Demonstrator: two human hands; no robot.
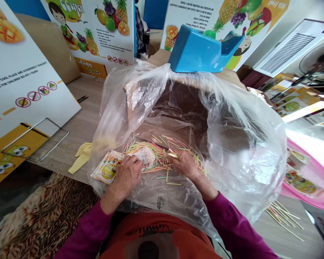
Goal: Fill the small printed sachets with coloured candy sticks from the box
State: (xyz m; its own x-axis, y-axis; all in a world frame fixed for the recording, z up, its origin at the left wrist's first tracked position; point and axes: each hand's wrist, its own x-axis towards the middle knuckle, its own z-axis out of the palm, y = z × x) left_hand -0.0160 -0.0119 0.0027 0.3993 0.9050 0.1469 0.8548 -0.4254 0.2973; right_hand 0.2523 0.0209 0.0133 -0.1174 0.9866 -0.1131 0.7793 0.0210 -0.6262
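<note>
A big clear plastic bag (232, 144) lies open on the wooden table (81, 122), lining a brown cardboard box. Inside it sits a heap of thin coloured sticks (162, 154). My left hand (128, 174) rests on a small stack of printed sachets (109, 167) at the heap's left edge, fingers curled over them. My right hand (185, 162) is in the sticks, its fingers pinched on a few of them. Both sleeves are magenta.
A blue plastic tape dispenser (202, 50) sits on the box's far edge. Printed fruit cartons (18, 82) stand at left and behind. A pink tray (310, 180) with sachets lies at right, loose sticks (283, 214) near it. A yellow glove (82, 156) lies left of the bag.
</note>
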